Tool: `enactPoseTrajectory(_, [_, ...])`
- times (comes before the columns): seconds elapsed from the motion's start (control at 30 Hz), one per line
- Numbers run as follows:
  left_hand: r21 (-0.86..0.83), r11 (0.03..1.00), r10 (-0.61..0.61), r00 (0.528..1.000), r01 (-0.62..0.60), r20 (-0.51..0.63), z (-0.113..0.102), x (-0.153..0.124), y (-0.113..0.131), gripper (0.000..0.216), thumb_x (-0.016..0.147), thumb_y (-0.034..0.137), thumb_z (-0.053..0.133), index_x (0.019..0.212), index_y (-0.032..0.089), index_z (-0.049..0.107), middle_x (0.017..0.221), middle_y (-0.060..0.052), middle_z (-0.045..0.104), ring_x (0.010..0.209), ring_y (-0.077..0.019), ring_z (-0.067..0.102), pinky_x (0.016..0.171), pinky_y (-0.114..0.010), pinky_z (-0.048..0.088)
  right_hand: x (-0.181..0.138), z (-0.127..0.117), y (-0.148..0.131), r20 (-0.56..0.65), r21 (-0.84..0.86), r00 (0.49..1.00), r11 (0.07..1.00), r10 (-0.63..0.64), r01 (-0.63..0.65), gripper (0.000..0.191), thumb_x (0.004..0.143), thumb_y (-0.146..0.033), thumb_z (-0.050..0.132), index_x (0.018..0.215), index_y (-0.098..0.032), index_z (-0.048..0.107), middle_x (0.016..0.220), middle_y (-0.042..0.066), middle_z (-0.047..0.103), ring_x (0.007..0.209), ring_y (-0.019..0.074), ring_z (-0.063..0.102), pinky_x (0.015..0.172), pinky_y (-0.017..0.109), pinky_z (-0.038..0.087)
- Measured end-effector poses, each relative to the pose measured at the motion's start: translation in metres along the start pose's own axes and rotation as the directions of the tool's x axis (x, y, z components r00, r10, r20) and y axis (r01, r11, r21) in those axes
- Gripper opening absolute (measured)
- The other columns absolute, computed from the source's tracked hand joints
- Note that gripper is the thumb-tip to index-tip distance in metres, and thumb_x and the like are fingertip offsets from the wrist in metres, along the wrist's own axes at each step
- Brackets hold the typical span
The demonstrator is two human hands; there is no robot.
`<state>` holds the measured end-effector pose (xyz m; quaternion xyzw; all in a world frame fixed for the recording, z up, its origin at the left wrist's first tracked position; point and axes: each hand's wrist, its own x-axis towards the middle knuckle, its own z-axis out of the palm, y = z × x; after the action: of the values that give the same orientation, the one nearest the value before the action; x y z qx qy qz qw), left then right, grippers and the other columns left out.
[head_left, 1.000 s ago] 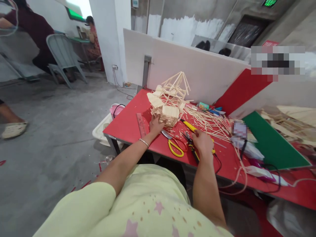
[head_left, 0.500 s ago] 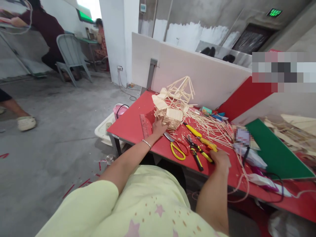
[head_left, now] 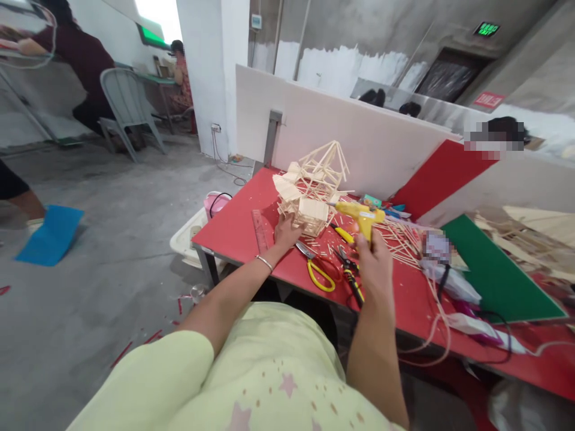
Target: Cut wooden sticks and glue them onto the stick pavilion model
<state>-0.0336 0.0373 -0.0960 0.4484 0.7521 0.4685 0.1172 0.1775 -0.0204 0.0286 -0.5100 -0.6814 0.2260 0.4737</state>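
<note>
- On the red table [head_left: 233, 224]: pale stick model [head_left: 313, 209], left hand [head_left: 286, 232] touching its near side (cannot tell whether it grips).
- Above the table: right hand [head_left: 376, 260], closed round a yellow glue gun [head_left: 363, 216].

You are facing a grey wall [head_left: 359, 24] with ragged white paint [head_left: 332, 64]; a pale partition [head_left: 323, 120] is lining the red table [head_left: 233, 215]. A green exit sign [head_left: 487, 29] is glowing near a doorway [head_left: 449, 73]. Left of a white pillar [head_left: 202, 72], a chair [head_left: 119, 90] is standing on grey floor [head_left: 130, 209] and a bright pane [head_left: 158, 13] is shining.
</note>
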Motion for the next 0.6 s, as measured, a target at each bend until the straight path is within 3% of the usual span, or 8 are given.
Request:
enactPoseTrajectory(0.1, [0.025, 1.0, -0.007, 1.0, 0.007, 0.002, 0.001, 0.001, -0.001, 0.063, 0.086, 0.062, 0.064, 0.14, 0.03, 0.058, 0.15, -0.009, 0.051, 0.124, -0.0273, 0.059, 0.1, -0.035, 0.051, 0.01, 0.037, -0.024, -0.048, -0.24, 0.979, 0.954, -0.198, 0.182, 0.053, 0.092, -0.043, 0.047, 0.135, -0.016, 0.06, 0.121, 0.016, 0.066, 0.108, 0.0267, 0.062, 0.093, 0.043, 0.051])
enactPoseTrajectory(0.23, [0.035, 0.999, -0.004, 1.0, 0.004, 0.009, -0.002, 0.0, -0.001, 0.067, 0.085, 0.064, 0.064, 0.141, 0.029, 0.057, 0.153, -0.01, 0.048, 0.13, -0.0292, 0.055, 0.102, -0.037, 0.051, 0.015, 0.063, -0.028, -0.024, -0.452, 0.967, 0.866, -0.253, 0.215, 0.051, 0.097, -0.038, 0.042, 0.141, -0.017, 0.056, 0.126, 0.017, 0.064, 0.114, 0.0282, 0.061, 0.098, 0.043, 0.049])
enactPoseTrajectory(0.43, [0.0, 1.0, 0.013, 1.0, -0.013, 0.016, -0.001, 0.0, -0.002, 0.067, 0.084, 0.066, 0.064, 0.14, 0.03, 0.057, 0.151, -0.009, 0.049, 0.123, -0.0286, 0.059, 0.098, -0.038, 0.053, -0.008, 0.042, -0.005, 0.063, -0.483, 0.955, 0.829, -0.289, 0.282, 0.056, 0.098, -0.046, 0.042, 0.146, -0.018, 0.052, 0.127, 0.016, 0.065, 0.118, 0.0275, 0.06, 0.1, 0.04, 0.049])
enactPoseTrajectory(0.6, [-0.006, 1.0, -0.013, 1.0, 0.013, 0.006, 0.001, -0.001, -0.002, 0.065, 0.085, 0.065, 0.063, 0.14, 0.031, 0.057, 0.152, -0.008, 0.049, 0.122, -0.0283, 0.06, 0.098, -0.037, 0.053, -0.002, 0.039, -0.02, -0.056, -0.476, 0.945, 0.841, -0.322, 0.258, 0.055, 0.099, -0.044, 0.04, 0.144, -0.016, 0.054, 0.127, 0.018, 0.065, 0.117, 0.029, 0.06, 0.1, 0.043, 0.048])
